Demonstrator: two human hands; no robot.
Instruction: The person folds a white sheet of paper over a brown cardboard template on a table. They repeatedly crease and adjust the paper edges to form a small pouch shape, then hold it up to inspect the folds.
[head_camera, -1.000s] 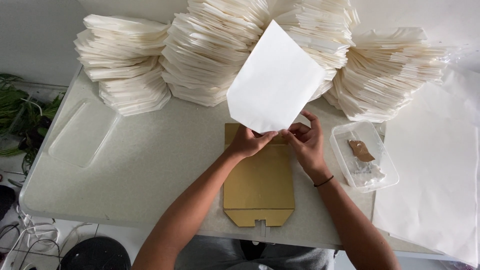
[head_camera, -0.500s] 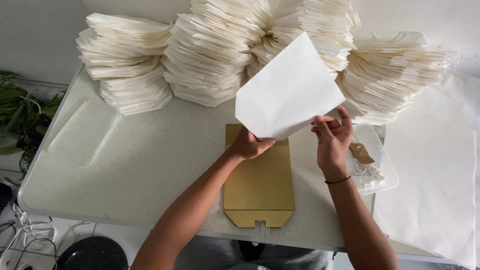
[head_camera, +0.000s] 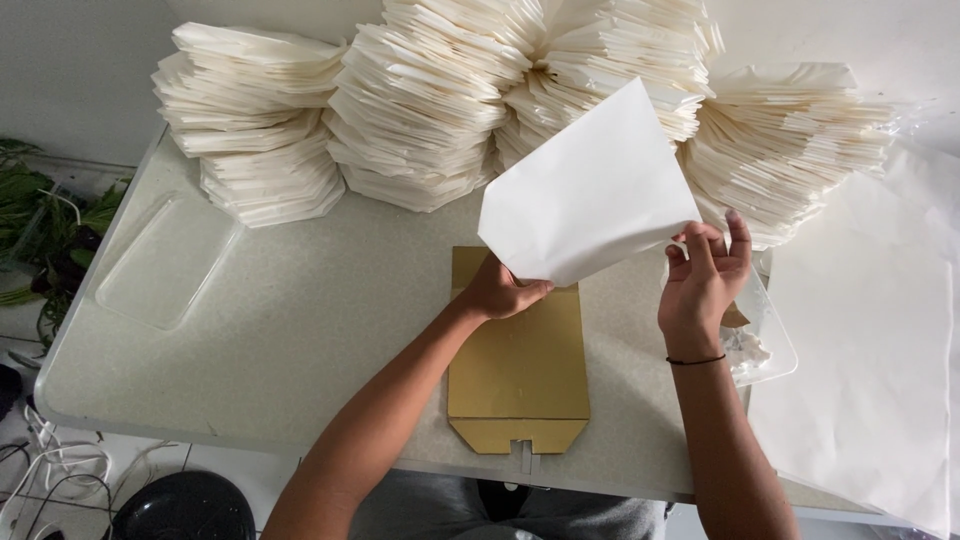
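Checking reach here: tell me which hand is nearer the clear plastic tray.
Right. The right hand hovers just over the clear plastic tray; the left hand is farther off, over the cardboard sheet.

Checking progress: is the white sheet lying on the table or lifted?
Lifted: both hands, left and right, hold the sheet above the brown card.
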